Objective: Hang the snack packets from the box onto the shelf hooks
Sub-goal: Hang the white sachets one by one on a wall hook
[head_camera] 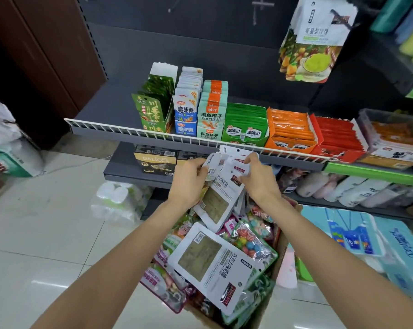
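Packets (221,262) in box (279,252) below shelf (94,108)

Two hands (189,179) (260,179), one cardboard box (280,248), six display cartons (246,124) along the centre shelf (94,108), one hanging packet (314,41) upper right.

Glossy pale floor tiles (46,233) fill the lower left of the frame, catching bright reflections. A dark brown wooden panel (34,55) stands upper left, beside the dark grey back wall (200,32) across the top centre.
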